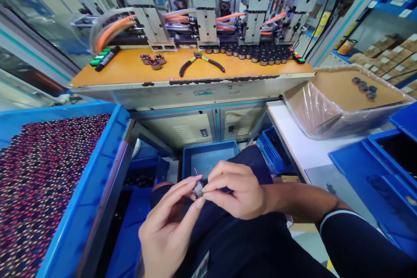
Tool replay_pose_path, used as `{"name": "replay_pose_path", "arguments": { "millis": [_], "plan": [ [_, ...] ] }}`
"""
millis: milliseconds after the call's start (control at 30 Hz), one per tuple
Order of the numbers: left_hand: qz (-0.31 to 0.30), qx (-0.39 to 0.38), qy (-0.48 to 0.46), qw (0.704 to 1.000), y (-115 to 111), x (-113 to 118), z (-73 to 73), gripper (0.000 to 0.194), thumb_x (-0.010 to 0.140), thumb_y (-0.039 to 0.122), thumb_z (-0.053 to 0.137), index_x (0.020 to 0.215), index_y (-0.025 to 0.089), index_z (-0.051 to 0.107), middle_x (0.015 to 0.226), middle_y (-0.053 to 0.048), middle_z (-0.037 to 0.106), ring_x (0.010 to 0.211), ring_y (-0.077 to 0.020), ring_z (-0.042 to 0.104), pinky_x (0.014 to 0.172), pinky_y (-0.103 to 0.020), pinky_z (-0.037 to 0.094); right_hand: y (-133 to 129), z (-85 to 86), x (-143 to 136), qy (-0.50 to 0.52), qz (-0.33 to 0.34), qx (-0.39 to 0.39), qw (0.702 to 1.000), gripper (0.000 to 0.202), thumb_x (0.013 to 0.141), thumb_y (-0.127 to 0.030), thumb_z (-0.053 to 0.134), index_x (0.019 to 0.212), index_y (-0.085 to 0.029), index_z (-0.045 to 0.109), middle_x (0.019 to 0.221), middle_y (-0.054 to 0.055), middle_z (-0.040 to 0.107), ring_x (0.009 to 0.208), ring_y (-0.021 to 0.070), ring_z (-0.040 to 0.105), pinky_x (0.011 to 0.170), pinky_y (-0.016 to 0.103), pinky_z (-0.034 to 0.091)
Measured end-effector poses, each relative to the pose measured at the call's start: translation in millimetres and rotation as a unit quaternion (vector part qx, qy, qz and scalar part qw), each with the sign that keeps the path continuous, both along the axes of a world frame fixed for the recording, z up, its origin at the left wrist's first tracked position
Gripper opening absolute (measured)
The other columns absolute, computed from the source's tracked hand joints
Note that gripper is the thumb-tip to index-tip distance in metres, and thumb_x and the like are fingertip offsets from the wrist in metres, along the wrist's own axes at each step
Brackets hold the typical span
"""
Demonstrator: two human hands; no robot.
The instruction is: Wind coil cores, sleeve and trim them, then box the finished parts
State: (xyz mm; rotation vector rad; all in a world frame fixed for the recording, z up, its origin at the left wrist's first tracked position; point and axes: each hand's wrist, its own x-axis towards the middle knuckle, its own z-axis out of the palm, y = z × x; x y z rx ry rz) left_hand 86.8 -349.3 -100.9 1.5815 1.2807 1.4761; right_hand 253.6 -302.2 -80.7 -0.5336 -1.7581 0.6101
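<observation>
Above my lap, both hands meet around a small grey metallic part with a thin red wire sticking up from it. My left hand pinches the part between thumb and fingers from the left. From the right, my right hand presses thumb and fingertips on the part's side. The fingers cover much of the part, so its far side is hidden.
Pliers, small round parts and markers lie on the orange bench below the machine. A blue bin of wired parts stands left, a plastic-lined carton right, and a blue tray ahead.
</observation>
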Motion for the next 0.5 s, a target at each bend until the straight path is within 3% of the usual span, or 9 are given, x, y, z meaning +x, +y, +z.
{"name": "replay_pose_path", "arguments": {
  "millis": [100,200,300,367,433,500],
  "plan": [
    [-0.033,-0.043,-0.055,0.997,2,1,1.6,0.027,0.080,0.016,0.076,0.104,0.027,0.074,0.106,-0.001,0.079,0.089,-0.0147,0.075,0.074,-0.018,0.061,-3,-1.0,-2,0.016,0.006,-0.051,0.999,0.007,0.090,-0.017,0.065,0.084,-0.014,0.067,0.078,0.005,0.068,0.069,0.0101,0.062,0.063,0.021,0.052],
    [-0.042,-0.030,-0.071,0.996,3,1,3.6,0.020,0.080,0.015,0.076,0.098,0.025,0.075,0.105,-0.003,0.079,0.093,-0.0172,0.076,0.075,-0.020,0.062,-6,-1.6,4,0.015,0.004,-0.084,0.996,0.009,0.090,-0.020,0.065,0.083,-0.015,0.068,0.077,0.005,0.068,0.068,0.0102,0.062,0.062,0.022,0.052],
    [-0.016,-0.013,-0.052,0.998,3,-3,6.8,0.021,0.080,0.013,0.075,0.098,0.024,0.074,0.105,-0.005,0.078,0.098,-0.0187,0.075,0.078,-0.022,0.062,-1,5.5,26,-0.014,-0.005,-0.164,0.986,0.015,0.091,-0.022,0.065,0.077,-0.016,0.066,0.075,0.004,0.067,0.068,0.0110,0.062,0.063,0.024,0.051],
    [-0.012,0.008,-0.007,1.000,4,-8,9.3,0.023,0.080,0.012,0.074,0.099,0.024,0.074,0.107,-0.006,0.077,0.101,-0.0196,0.074,0.084,-0.025,0.061,6,16.7,44,-0.042,-0.023,-0.176,0.983,0.014,0.092,-0.024,0.064,0.081,-0.016,0.066,0.076,0.004,0.065,0.070,0.0117,0.062,0.064,0.025,0.051],
    [-0.030,0.042,0.058,0.997,7,-14,12.1,0.025,0.079,0.012,0.074,0.101,0.024,0.075,0.109,-0.006,0.077,0.101,-0.0202,0.073,0.090,-0.029,0.060,14,31.0,56,-0.102,-0.042,-0.073,0.991,0.011,0.092,-0.028,0.066,0.094,-0.017,0.067,0.084,0.005,0.065,0.077,0.0136,0.062,0.068,0.028,0.052],
    [-0.055,0.077,0.112,0.989,10,-17,15.2,0.026,0.078,0.013,0.075,0.101,0.025,0.075,0.109,-0.005,0.077,0.098,-0.0207,0.074,0.092,-0.030,0.058,22,43.7,59,-0.202,-0.038,0.133,0.970,0.017,0.091,-0.027,0.067,0.105,-0.017,0.066,0.092,0.006,0.067,0.084,0.0154,0.062,0.072,0.029,0.052]
  ]
}}
